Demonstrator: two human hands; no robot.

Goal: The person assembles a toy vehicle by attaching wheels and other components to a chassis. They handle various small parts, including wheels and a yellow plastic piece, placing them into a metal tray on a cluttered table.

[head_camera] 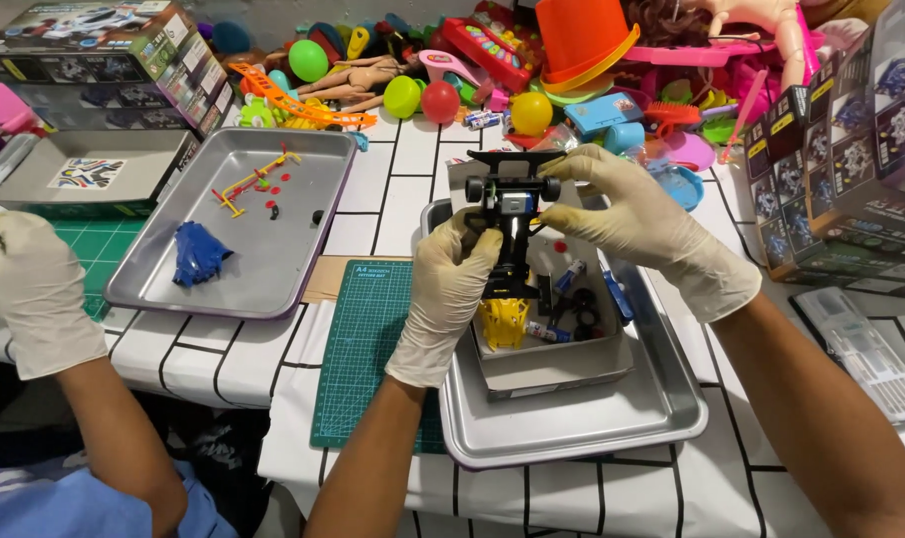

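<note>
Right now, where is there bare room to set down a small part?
Free: the right half of the left tray, beside the blue piece; the green mat between both trays. Crowded: the box of parts and the toy pile.

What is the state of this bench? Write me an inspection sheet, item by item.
Surface: white cloth with black lines, green cutting mat on it.
Job's things: black model car chassis held over a steel tray; the open box in it holds a yellow part and small pieces.
Clutter: second tray with a blue part; toy pile at the back.
Grippers: left hand and right hand, both gloved, grip the model car chassis.
Cables: nothing seen.
Surroundings: kit boxes on both sides; another person's gloved hand at far left.
</note>
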